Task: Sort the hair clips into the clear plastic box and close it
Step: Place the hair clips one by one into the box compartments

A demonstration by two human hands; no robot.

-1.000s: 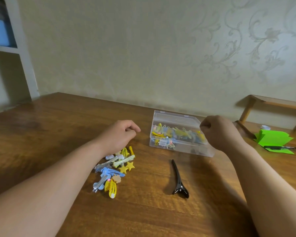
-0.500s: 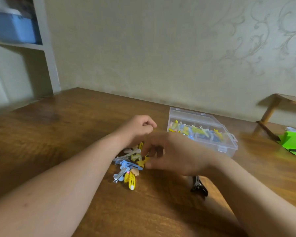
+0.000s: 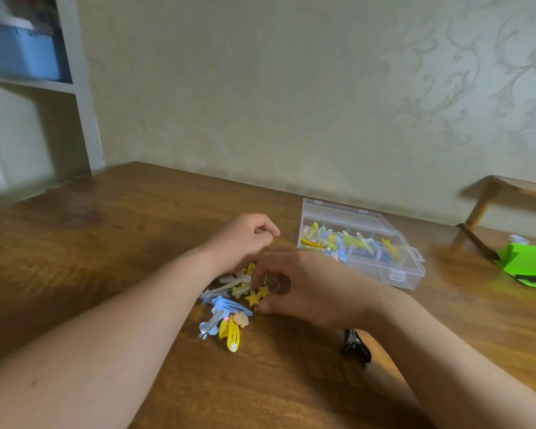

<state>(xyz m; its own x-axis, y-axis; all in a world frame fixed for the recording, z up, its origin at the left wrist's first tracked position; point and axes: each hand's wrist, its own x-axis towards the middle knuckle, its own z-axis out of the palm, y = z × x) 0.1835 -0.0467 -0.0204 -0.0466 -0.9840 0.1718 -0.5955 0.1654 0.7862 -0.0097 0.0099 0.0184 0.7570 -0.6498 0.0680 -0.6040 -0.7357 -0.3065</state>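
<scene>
Reaching across, the right hand [image 3: 304,286] has been brought from the clear plastic compartment box [image 3: 361,243] to the loose pile of coloured hair clips [image 3: 229,301] on the wooden tabletop [image 3: 106,243]; another pick seems begun. Fingers are curled around the yellow star clip [image 3: 257,297], though contact cannot be told through blur. The left hand [image 3: 245,239] stays loosely fisted, apparently empty. The box sits open, part filled.

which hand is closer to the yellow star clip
Right. The right hand has its fingertips at the yellow star clip, at the pile's right edge. The left hand is curled behind the pile, farther from the star.
</scene>
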